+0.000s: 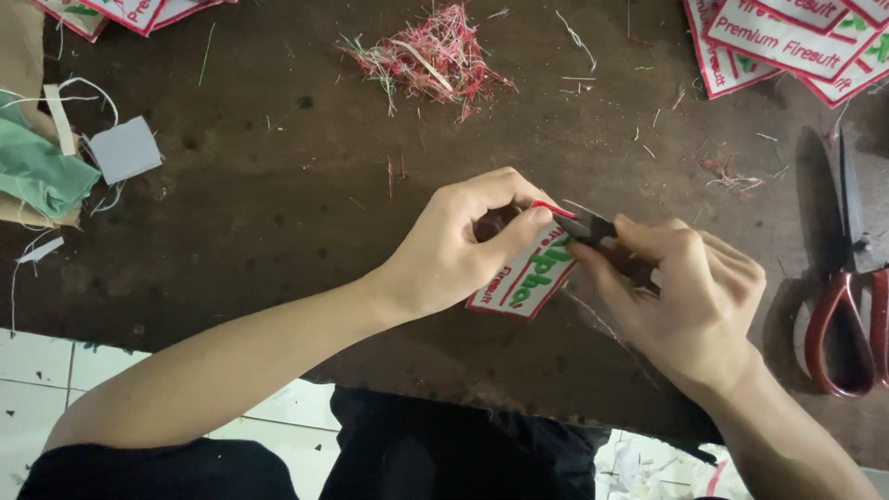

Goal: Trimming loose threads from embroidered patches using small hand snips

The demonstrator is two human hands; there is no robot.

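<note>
My left hand [463, 241] pinches a white embroidered patch [523, 282] with a red border and green and red lettering, holding it tilted just above the dark table [278, 204]. My right hand [690, 296] grips a small thread snipper [593, 231] with dark blades. The blade tips touch the patch's upper red edge right by my left thumb and forefinger. Both hands meet at the table's middle.
Large scissors with red handles [847, 306] lie at the right. A pile of red and white thread trimmings [431, 56] sits at the top centre. Stacks of similar patches [796, 42] lie top right and top left [130, 11]. Green cloth [37, 171] and a grey scrap [125, 148] lie left.
</note>
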